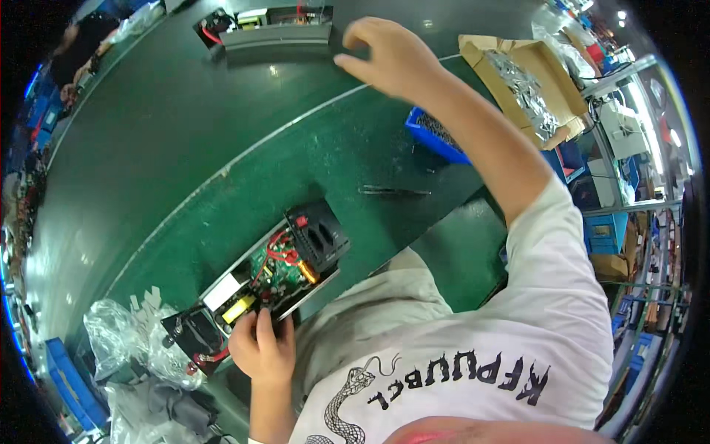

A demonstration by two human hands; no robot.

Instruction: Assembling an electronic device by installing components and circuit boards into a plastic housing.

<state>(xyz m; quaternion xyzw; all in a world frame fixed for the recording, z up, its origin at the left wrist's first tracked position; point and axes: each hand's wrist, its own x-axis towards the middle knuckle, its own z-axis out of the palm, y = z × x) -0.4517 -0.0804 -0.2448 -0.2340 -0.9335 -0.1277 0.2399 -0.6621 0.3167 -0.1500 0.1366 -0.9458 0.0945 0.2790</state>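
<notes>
An open electronic unit (277, 270) lies slantwise on the green mat, in a metal housing with a green circuit board, red wires and a yellow transformer. Its black vented end panel (319, 235) faces up and right, while another black end panel (196, 333) hangs at the lower left on red leads. My left hand (262, 344) grips the near edge of the housing, fingertips beside the board. My right hand (392, 59) is stretched far forward, thumb and fingers apart and holding nothing. Left of it sits a second open unit (277, 33).
Tweezers (394, 192) lie on the green mat (325, 148). A blue bin (436, 137) of small dark parts and a cardboard box (473, 48) with silvery pieces stand at right. Clear plastic bags (118, 337) and a blue tray (74, 385) are at lower left.
</notes>
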